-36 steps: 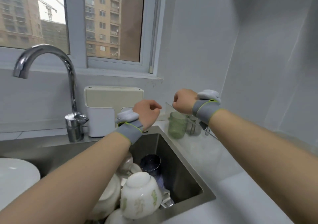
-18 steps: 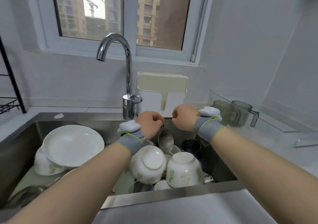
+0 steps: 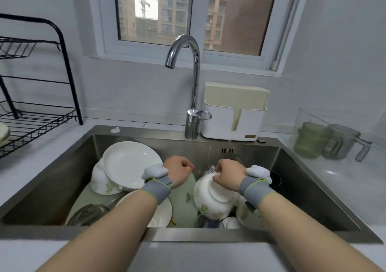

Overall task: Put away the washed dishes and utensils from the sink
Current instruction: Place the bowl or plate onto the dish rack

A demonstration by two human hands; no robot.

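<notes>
Over the sink (image 3: pixel 62 184), our curled right hand (image 3: pixel 228 174) is touching the tilted bowl (image 3: pixel 211 198) just beneath it, grip unclear; our left hand (image 3: pixel 177 172) is hovering fisted, empty, alongside.

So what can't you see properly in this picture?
- Head view: whether the right hand grips the upturned bowl; the back of the hand hides the contact.
- Plate under the left forearm: mostly covered.
- Dish rack: cut off by the left edge.
- Cups on the right: blurred behind a clear panel.
</notes>
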